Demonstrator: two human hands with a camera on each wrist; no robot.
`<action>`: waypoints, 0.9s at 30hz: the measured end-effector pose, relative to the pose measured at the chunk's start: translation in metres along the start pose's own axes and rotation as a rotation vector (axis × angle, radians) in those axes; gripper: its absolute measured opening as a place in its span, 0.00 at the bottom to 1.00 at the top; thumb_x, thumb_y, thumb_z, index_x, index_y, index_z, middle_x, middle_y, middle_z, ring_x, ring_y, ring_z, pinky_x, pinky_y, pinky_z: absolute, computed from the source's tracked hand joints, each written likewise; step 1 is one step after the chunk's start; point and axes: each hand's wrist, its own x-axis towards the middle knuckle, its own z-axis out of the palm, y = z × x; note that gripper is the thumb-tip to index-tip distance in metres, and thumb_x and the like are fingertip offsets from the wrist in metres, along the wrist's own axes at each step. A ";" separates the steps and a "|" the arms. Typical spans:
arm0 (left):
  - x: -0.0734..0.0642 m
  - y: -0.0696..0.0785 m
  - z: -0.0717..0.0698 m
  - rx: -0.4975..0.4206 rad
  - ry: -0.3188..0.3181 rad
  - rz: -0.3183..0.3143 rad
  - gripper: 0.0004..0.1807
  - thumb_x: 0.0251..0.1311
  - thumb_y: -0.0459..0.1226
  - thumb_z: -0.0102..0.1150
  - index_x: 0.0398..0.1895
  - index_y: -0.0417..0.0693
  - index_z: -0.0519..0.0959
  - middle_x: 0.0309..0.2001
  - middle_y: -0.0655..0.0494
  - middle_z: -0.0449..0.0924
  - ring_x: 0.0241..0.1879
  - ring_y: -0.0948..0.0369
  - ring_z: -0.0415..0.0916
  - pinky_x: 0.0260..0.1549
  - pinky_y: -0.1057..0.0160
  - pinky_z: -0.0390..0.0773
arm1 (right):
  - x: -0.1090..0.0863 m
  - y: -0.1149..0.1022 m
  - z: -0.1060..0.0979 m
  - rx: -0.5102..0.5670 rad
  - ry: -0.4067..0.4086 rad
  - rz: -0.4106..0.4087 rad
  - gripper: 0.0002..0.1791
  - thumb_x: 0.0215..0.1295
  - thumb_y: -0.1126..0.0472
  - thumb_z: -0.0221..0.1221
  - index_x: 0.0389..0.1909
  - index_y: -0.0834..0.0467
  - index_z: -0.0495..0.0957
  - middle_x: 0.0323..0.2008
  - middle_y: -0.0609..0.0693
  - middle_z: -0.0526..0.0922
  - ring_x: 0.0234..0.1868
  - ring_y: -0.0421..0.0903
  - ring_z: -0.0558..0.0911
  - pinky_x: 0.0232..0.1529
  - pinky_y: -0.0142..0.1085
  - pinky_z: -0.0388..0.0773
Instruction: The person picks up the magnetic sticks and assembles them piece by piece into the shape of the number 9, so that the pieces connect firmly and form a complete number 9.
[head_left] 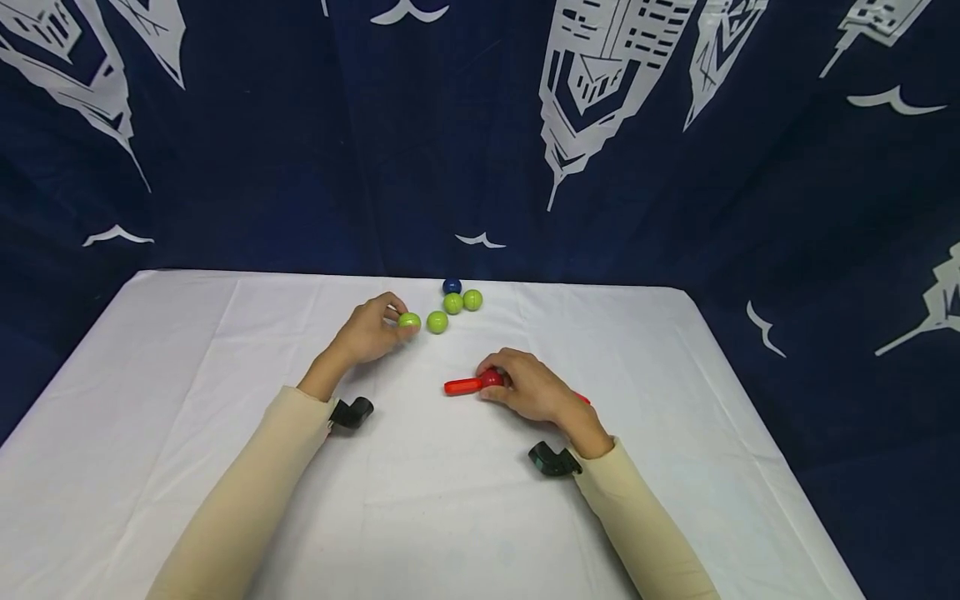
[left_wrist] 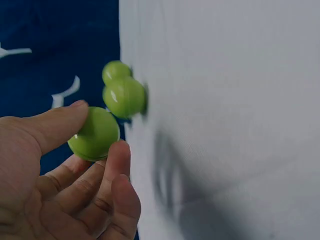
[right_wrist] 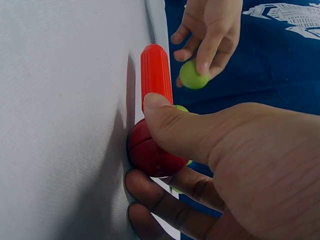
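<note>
My left hand pinches a light green ball between thumb and fingers, at the far middle of the table. Just right of it is another green ball, with two more green balls behind. Nearer me, my right hand holds a dark red ball with a seam, thumb on one side and fingers curled at the other. A bright red ribbed handle lies right at this ball, pointing left. Another bit of red shows beyond the right wrist, its middle hidden by the hand.
A dark blue ball sits at the table's back edge behind the green ones. White cloth covers the table. A navy curtain with white building and bird prints hangs right behind it.
</note>
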 end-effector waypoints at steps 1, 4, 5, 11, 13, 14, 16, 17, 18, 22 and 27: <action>-0.004 0.002 0.001 -0.001 -0.002 0.027 0.21 0.66 0.41 0.64 0.55 0.41 0.71 0.59 0.36 0.77 0.46 0.49 0.81 0.46 0.54 0.77 | 0.000 0.000 0.000 0.000 -0.001 -0.001 0.15 0.64 0.56 0.68 0.50 0.54 0.81 0.37 0.46 0.79 0.38 0.43 0.73 0.45 0.37 0.69; -0.016 0.005 0.006 0.020 -0.006 0.124 0.21 0.63 0.38 0.67 0.56 0.42 0.74 0.54 0.38 0.78 0.34 0.55 0.78 0.35 0.60 0.75 | 0.000 -0.001 0.000 -0.003 -0.007 0.000 0.15 0.64 0.56 0.68 0.50 0.55 0.81 0.37 0.46 0.79 0.38 0.43 0.73 0.45 0.37 0.69; -0.019 0.006 0.008 0.032 -0.003 0.153 0.21 0.62 0.38 0.68 0.56 0.43 0.75 0.51 0.39 0.78 0.32 0.56 0.75 0.34 0.62 0.73 | 0.000 -0.001 0.000 -0.003 -0.008 0.000 0.15 0.64 0.56 0.68 0.50 0.55 0.81 0.37 0.46 0.79 0.38 0.43 0.73 0.45 0.37 0.69; -0.036 0.014 0.020 0.058 -0.011 0.212 0.19 0.56 0.37 0.73 0.49 0.43 0.81 0.43 0.44 0.78 0.29 0.58 0.70 0.31 0.62 0.71 | 0.001 -0.002 -0.001 -0.002 -0.014 0.025 0.15 0.64 0.56 0.68 0.50 0.54 0.81 0.38 0.47 0.79 0.39 0.44 0.73 0.46 0.38 0.69; -0.039 0.013 0.025 0.040 -0.020 0.210 0.19 0.53 0.36 0.75 0.47 0.43 0.80 0.42 0.45 0.79 0.26 0.60 0.70 0.30 0.63 0.70 | 0.001 -0.002 -0.001 -0.003 -0.015 0.030 0.15 0.64 0.55 0.68 0.50 0.54 0.81 0.38 0.47 0.79 0.39 0.44 0.73 0.46 0.38 0.69; -0.040 0.013 0.027 0.032 -0.025 0.207 0.19 0.52 0.36 0.76 0.45 0.43 0.80 0.41 0.45 0.80 0.25 0.61 0.70 0.29 0.63 0.70 | 0.001 -0.002 -0.001 -0.003 -0.015 0.030 0.16 0.64 0.55 0.68 0.50 0.55 0.81 0.38 0.47 0.79 0.39 0.44 0.73 0.46 0.38 0.69; -0.042 0.013 0.032 0.027 -0.035 0.195 0.19 0.50 0.36 0.77 0.42 0.45 0.78 0.40 0.47 0.81 0.25 0.61 0.70 0.30 0.63 0.70 | 0.001 -0.002 -0.002 -0.002 -0.014 0.030 0.16 0.64 0.55 0.68 0.50 0.55 0.81 0.39 0.48 0.79 0.39 0.44 0.73 0.45 0.38 0.69; -0.043 0.013 0.034 0.026 -0.037 0.188 0.19 0.49 0.36 0.78 0.41 0.45 0.77 0.39 0.48 0.81 0.26 0.61 0.70 0.30 0.63 0.69 | 0.001 -0.002 -0.002 -0.002 -0.013 0.028 0.15 0.64 0.56 0.67 0.50 0.55 0.81 0.39 0.48 0.79 0.39 0.44 0.73 0.45 0.38 0.69; -0.044 0.013 0.036 0.028 -0.038 0.180 0.19 0.49 0.37 0.78 0.39 0.47 0.76 0.39 0.49 0.81 0.28 0.61 0.70 0.31 0.63 0.69 | 0.001 -0.002 -0.002 -0.004 -0.013 0.028 0.16 0.64 0.56 0.67 0.50 0.55 0.81 0.39 0.48 0.79 0.39 0.44 0.73 0.45 0.38 0.69; -0.048 0.014 0.044 0.027 -0.048 0.157 0.20 0.48 0.39 0.79 0.36 0.48 0.75 0.37 0.51 0.80 0.33 0.59 0.71 0.33 0.63 0.68 | 0.001 -0.003 -0.002 0.002 -0.014 0.027 0.16 0.64 0.55 0.67 0.50 0.55 0.81 0.39 0.48 0.79 0.39 0.44 0.73 0.44 0.37 0.69; -0.050 0.012 0.053 0.006 -0.049 0.156 0.20 0.48 0.40 0.79 0.36 0.47 0.75 0.36 0.52 0.79 0.33 0.59 0.71 0.32 0.63 0.68 | 0.001 -0.003 -0.001 0.008 -0.009 0.021 0.16 0.64 0.56 0.68 0.50 0.56 0.81 0.37 0.48 0.79 0.37 0.44 0.73 0.43 0.37 0.69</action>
